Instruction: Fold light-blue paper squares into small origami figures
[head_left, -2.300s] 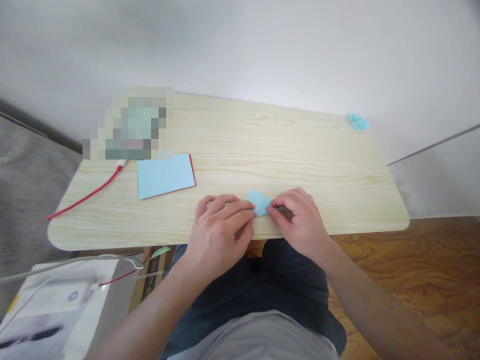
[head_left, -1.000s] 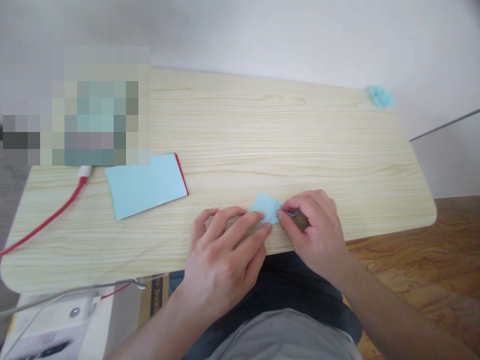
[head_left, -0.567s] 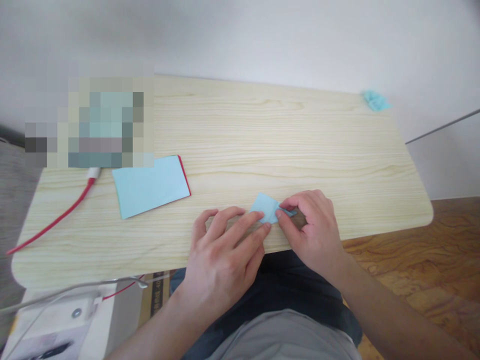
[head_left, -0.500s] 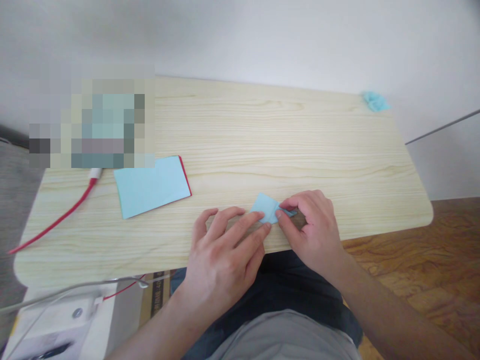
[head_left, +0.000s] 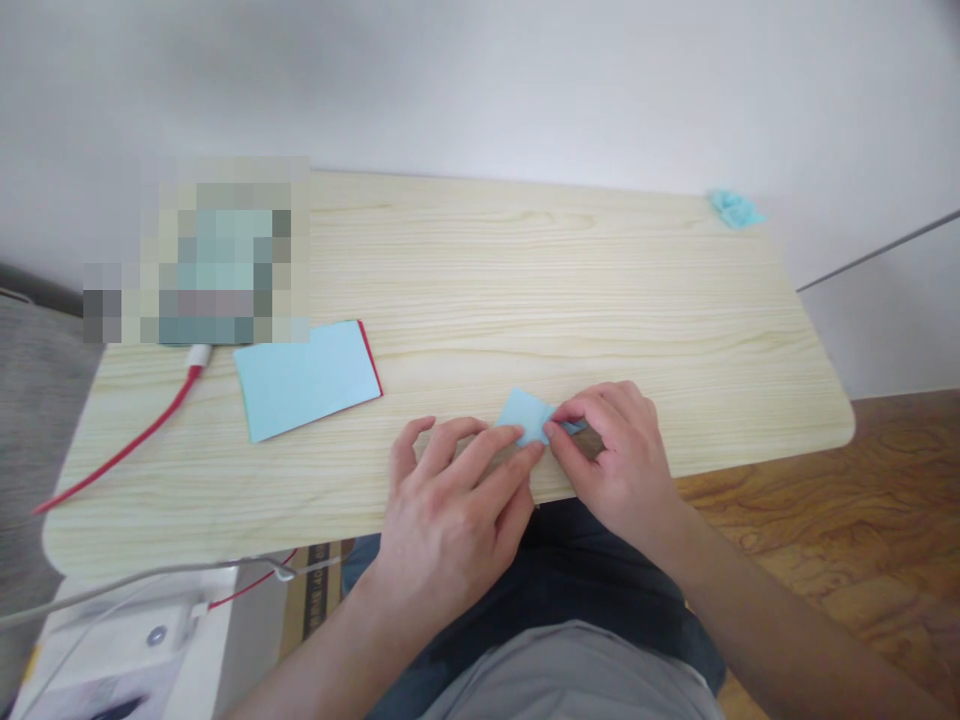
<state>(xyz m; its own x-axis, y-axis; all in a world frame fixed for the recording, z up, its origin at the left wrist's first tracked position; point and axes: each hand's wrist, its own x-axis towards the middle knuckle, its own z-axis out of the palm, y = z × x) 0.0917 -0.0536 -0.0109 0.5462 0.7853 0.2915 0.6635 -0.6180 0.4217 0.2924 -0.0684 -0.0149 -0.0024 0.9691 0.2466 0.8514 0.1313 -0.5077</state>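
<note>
A small piece of folded light-blue paper (head_left: pixel 523 412) lies near the front edge of the wooden table. My left hand (head_left: pixel 459 500) rests on its left and lower side, fingers spread, with the fingertips pressing the paper flat. The right end of the paper is pinched between the thumb and forefinger of my right hand (head_left: pixel 619 450). Part of that end shows beneath the right fingers; the rest of it is hidden by them.
Left of my hands lies a stack of light-blue paper sheets (head_left: pixel 311 382) with a red edge. Behind it is a pixelated object (head_left: pixel 225 260) with a red cable (head_left: pixel 161 425). Crumpled blue paper (head_left: pixel 735 209) sits at the table's far right corner. A white box-like device (head_left: pixel 112 630) stands below left.
The view has shifted slightly, so the table's contents appear a little moved. Both hands stay on the folded paper, the right still pinching its end.
</note>
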